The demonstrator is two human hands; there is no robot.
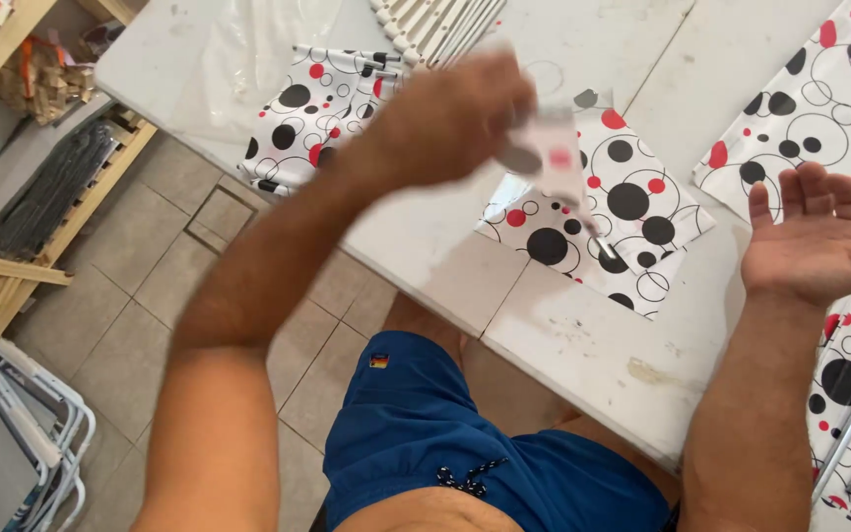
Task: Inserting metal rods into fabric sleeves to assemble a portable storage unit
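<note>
From the head camera, the left hand (450, 118) is closed around a blurred white strip with a red mark (554, 158), raised over a dotted fabric piece (632, 212) lying flat on the white worktable (563, 335). The right hand (819, 236) hovers spread wide and empty, palm up, beside another dotted sheet (829, 89). Risk, as I judge it: the strip is mid-swing, so it could slip free or land askew on the fabric, near the table edge.
</note>
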